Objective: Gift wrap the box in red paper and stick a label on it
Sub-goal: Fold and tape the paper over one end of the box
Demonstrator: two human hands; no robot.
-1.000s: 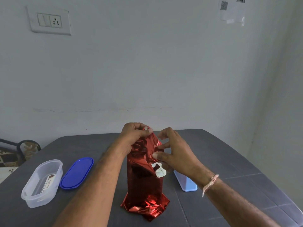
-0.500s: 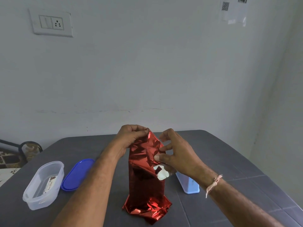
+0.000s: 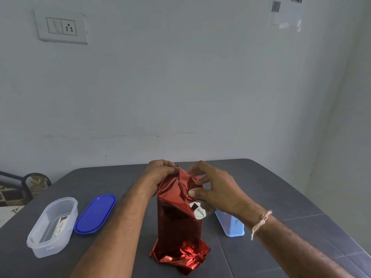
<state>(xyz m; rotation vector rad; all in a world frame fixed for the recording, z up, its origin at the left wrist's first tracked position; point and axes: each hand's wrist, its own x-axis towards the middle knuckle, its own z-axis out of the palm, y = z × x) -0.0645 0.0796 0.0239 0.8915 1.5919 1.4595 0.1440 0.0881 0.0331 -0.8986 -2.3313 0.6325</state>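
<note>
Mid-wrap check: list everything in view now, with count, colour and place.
red paper: one sheet, shiny red, wrapped into an upright parcel, table centre
clear tub: one, transparent, table left, printed card inside
lid: one, blue, beside the tub
plastic item: one, light blue, right of the parcel
table: one, dark grey
switch plate: one, white, wall upper left
papers: few, white, wall upper right
left hand: one, pinching paper top
right hand: one, pinching paper top

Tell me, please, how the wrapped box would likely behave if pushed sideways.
The wrapped box stands tall on crumpled paper, so it would probably tip rather than slide. The paper looks thin and glossy, likely slippery, easily creased. The left hand and right hand pinch its top, probably steadying it.
</note>
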